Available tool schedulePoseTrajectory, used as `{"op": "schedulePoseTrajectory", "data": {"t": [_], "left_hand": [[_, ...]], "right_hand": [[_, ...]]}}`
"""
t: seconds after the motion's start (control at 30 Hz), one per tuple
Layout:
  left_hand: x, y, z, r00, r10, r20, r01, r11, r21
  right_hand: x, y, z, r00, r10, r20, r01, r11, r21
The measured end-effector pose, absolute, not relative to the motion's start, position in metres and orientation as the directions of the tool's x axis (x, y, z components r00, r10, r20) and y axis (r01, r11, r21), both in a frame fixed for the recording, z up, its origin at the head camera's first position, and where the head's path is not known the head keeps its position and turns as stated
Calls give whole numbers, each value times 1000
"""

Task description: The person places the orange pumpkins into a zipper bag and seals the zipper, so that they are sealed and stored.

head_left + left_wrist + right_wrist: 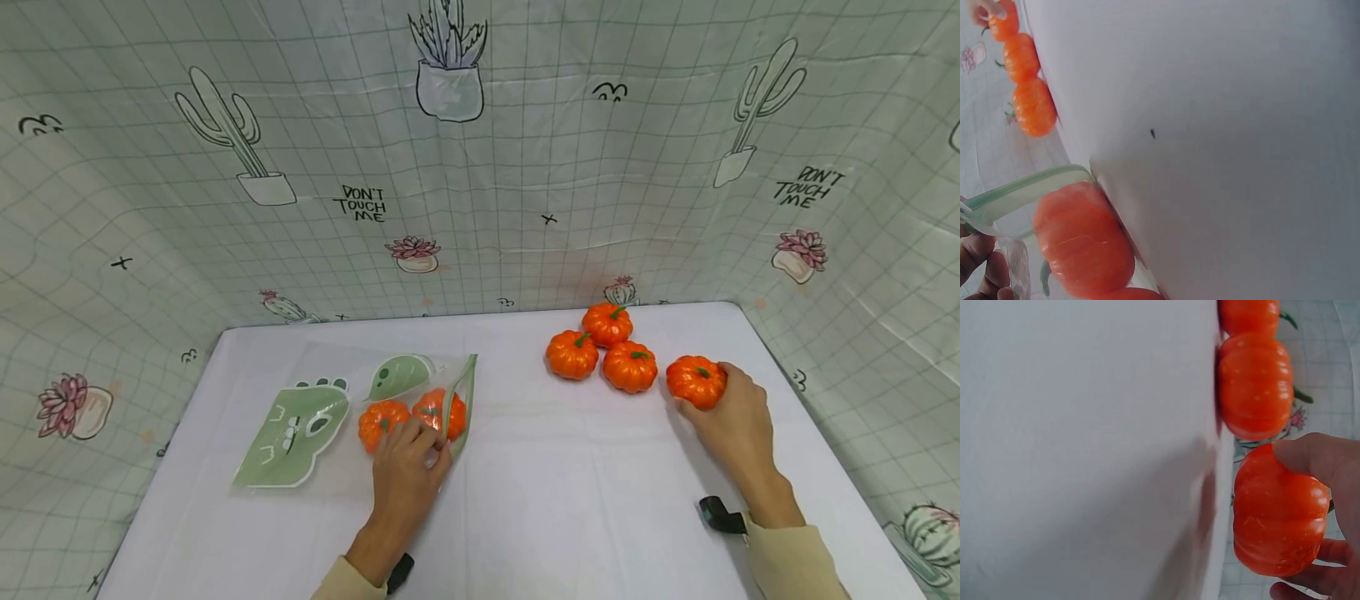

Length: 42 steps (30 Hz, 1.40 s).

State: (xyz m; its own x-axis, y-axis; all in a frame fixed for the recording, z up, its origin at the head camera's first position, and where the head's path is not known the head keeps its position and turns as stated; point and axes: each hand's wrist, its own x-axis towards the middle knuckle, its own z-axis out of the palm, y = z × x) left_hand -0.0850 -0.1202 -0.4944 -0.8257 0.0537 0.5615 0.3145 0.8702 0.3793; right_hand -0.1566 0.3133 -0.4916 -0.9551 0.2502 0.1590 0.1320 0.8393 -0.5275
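My left hand (408,471) pinches the edge of a clear plastic bag (341,467) near its green-rimmed opening (470,392). The bag lies on its side, printed with a green cartoon dinosaur. Inside it are two small orange pumpkins, one pumpkin (381,423) deeper in and another pumpkin (1085,244) just behind the opening. Over on the right, my right hand (738,417) grips an orange pumpkin (1280,515) between thumb and fingers. It appears slightly raised, with a shadow on the table beside it. The left hand's fingertips are partly cut off in the left wrist view.
Three more pumpkins (630,367) sit grouped toward the back of the white table (570,500), left of the right hand. Behind the table hangs a grid-patterned cloth (510,167) with cactus drawings. A black device (722,515) is at the right wrist.
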Motion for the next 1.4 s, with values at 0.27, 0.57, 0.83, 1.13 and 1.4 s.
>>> {"op": "schedulePoseTrajectory", "data": {"t": [0.27, 0.57, 0.83, 1.13, 1.4], "left_hand": [[-84, -120, -493, -840, 45, 541, 302, 868, 395], [-84, -119, -494, -825, 48, 563, 321, 860, 396], [-84, -119, -496, -816, 53, 576, 329, 862, 386], [-85, -118, -495, -800, 55, 598, 343, 859, 379], [-84, -118, -496, -808, 53, 587, 327, 869, 372]], "right_hand": [[-141, 301, -474, -942, 198, 271, 30, 854, -520], [-125, 254, -468, -911, 39, 410, -184, 852, -491], [-120, 214, -478, -897, -119, 425, -321, 836, -445], [-119, 175, -487, -912, -224, 342, -367, 817, -444], [-121, 142, -492, -911, -294, 290, -400, 806, -437]]}}
